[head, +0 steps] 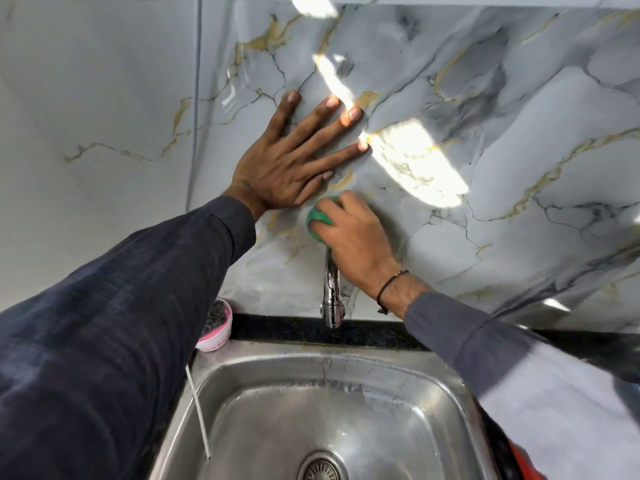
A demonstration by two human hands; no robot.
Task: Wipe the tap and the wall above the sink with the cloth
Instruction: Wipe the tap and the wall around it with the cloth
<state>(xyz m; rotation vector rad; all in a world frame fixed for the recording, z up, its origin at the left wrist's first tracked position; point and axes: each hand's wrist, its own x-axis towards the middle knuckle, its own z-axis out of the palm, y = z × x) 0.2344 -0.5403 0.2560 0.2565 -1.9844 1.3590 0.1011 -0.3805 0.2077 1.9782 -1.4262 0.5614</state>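
My left hand [294,157] lies flat on the grey marble wall [485,116] above the sink, fingers spread, holding nothing. Just below it my right hand [356,237] presses a green cloth [317,218] against the wall; only a small part of the cloth shows between the fingers. The chrome tap [331,292] comes out of the wall right under my right hand, its upper end hidden by that hand. The steel sink [242,375] lies below, with its drain [322,467] at the bottom edge.
A pink tub [218,329] sits on the black counter ledge [294,329] left of the tap. A thin white tube [199,410] hangs over the sink's left side. A cable [198,81] runs down the wall at left. Bright sun patches fall on the wall.
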